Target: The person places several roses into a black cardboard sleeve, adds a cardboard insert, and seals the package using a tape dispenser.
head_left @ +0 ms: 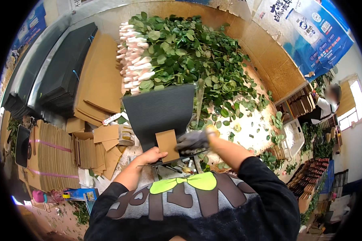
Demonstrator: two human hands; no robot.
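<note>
The counter [247, 122] is pale, with loose leaves scattered on its right part, and at its back and right side stands a brown wall [265, 56] of board. The room is crowded: on the right there is a blue and white sheet [309, 36] with print, a window [352, 110], a white basket [292, 138], and one co-worker [328, 104] farther away. I count one heap of leafy stems [189, 52] and at its left many pale wrapped heads [134, 60], surely more than a dozen, too crowded for an exact number. To the left are one dark stack [68, 66], some brown boards [96, 76] beside it, and one big bundle [52, 154] with two pink bands. One black sheet [159, 106] lies in front of the person, and one brown card [167, 142] is over its lower part, between the two hands. The left hand [152, 156], which is bare, has its grip clamped on the card at the lower left edge. The right hand [193, 142] wears one dark glove and is just beside the card; it is blurred, so I cannot tell whether its grip is apart or together.
</note>
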